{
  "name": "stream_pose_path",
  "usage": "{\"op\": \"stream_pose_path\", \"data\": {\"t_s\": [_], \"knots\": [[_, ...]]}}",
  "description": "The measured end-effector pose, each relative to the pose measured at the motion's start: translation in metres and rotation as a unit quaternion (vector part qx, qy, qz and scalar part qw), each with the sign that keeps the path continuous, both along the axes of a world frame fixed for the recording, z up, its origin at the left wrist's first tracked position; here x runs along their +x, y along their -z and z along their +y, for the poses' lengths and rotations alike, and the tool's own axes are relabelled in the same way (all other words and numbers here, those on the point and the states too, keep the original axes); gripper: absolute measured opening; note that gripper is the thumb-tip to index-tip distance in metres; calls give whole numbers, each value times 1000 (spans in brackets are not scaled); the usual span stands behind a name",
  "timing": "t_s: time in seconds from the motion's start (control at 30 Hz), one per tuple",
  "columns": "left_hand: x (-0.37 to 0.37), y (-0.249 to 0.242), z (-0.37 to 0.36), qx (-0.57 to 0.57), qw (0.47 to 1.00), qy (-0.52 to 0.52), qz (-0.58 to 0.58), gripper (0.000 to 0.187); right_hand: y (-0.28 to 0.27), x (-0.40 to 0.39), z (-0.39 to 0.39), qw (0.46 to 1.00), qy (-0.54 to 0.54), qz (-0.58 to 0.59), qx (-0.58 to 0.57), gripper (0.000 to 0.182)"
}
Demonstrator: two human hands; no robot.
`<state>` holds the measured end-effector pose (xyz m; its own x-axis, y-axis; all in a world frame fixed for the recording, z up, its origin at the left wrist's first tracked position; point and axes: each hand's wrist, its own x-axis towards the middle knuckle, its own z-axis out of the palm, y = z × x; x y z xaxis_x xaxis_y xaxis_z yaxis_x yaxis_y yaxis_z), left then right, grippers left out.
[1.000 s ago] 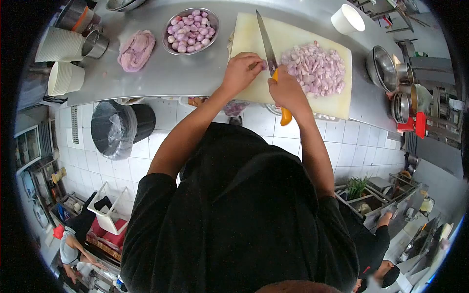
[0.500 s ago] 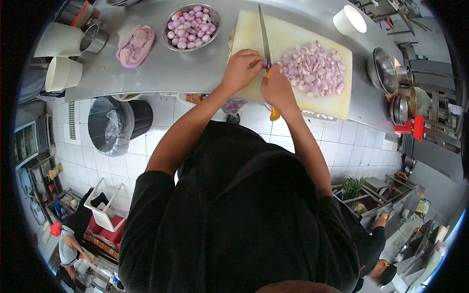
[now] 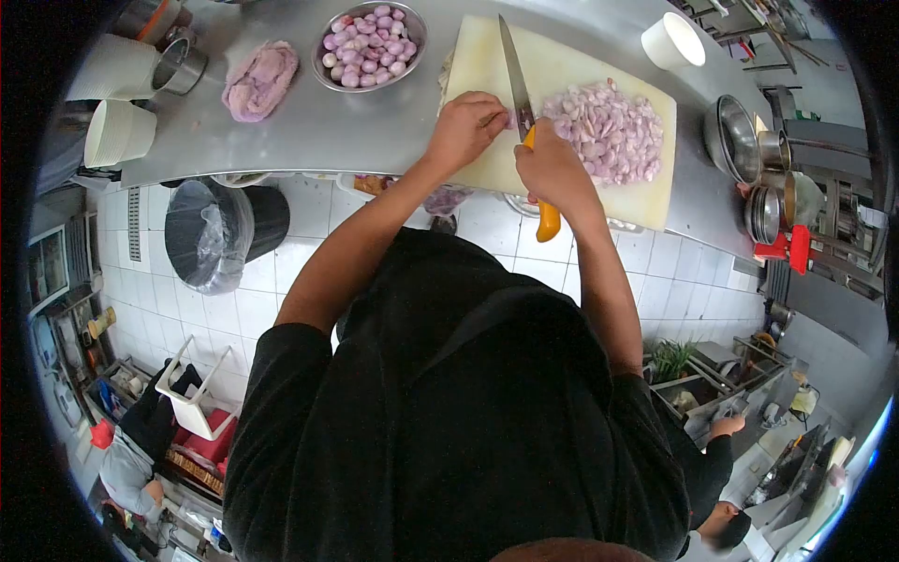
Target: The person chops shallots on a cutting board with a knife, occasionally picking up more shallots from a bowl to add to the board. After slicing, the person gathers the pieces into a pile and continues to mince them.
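My right hand is closed round the yellow handle of a kitchen knife, whose blade points away from me over the white cutting board. My left hand is closed, its fingertips pinching a small purple shallot just left of the blade. The fingers cover most of that shallot. Right of the knife lies a broad heap of cut shallots on the board. A steel bowl of whole peeled shallots stands beyond my left hand.
A crumpled pinkish cloth lies on the steel table, left of the bowl. A white cup stands at the back right, near stacked steel bowls. Below the table edge is a lined black bin. Other people work behind on both sides.
My right hand and the knife have shifted right, so the blade stands farther from my left fingertips and is tilted more. My left hand has barely moved.
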<state>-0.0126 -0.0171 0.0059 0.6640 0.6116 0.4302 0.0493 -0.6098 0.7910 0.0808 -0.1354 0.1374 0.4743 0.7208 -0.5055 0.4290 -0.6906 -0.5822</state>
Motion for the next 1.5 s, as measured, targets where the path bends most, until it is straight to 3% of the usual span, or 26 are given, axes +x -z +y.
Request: {"op": "stream_pose_path", "data": {"t_s": [0.1,0.2,0.3,0.43,0.47,0.53,0.6,0.67,0.83,0.87,0.97,1.17,1.27,1.37,1.5], "knots": [[0,-1,1,10,1000,-3,0,12,68,3,-7,977,-69,-173,109,27],[0,-1,1,-4,1000,-10,-4,12,104,12,-7,950,-88,-241,178,28],[0,-1,1,-7,1000,1,10,14,16,2,0,1000,0,-4,21,29],[-1,2,0,3,1000,-7,11,14,43,-4,-3,997,-10,-33,73,29],[0,3,-1,1,1000,-15,3,13,88,5,-4,984,-50,-128,109,28],[0,1,-1,-6,1000,-15,-5,11,85,8,-4,982,-58,-138,116,30],[-1,1,-1,-5,1000,-9,-6,9,64,5,-3,990,-47,-98,91,31],[0,2,0,5,1000,0,-3,9,4,-3,0,999,-16,-10,34,31],[-2,-2,0,25,1000,0,0,10,-11,-6,0,1000,-16,-5,-4,31],[-2,-2,1,35,999,2,3,10,-11,-7,0,1000,-13,-2,-7,31],[0,4,1,33,999,-10,-9,13,89,4,-5,973,-81,-187,112,31],[3,3,-1,-38,999,-12,22,14,71,4,-2,995,-8,-57,76,32],[5,-3,-3,-21,1000,1,-10,16,78,8,-6,993,1,-60,101,31],[7,-4,13,57,993,104,22,21,74,15,-18,986,-29,-132,99,32],[10,-34,34,68,961,168,209,19,98,36,-35,988,17,-98,118,31]]}}
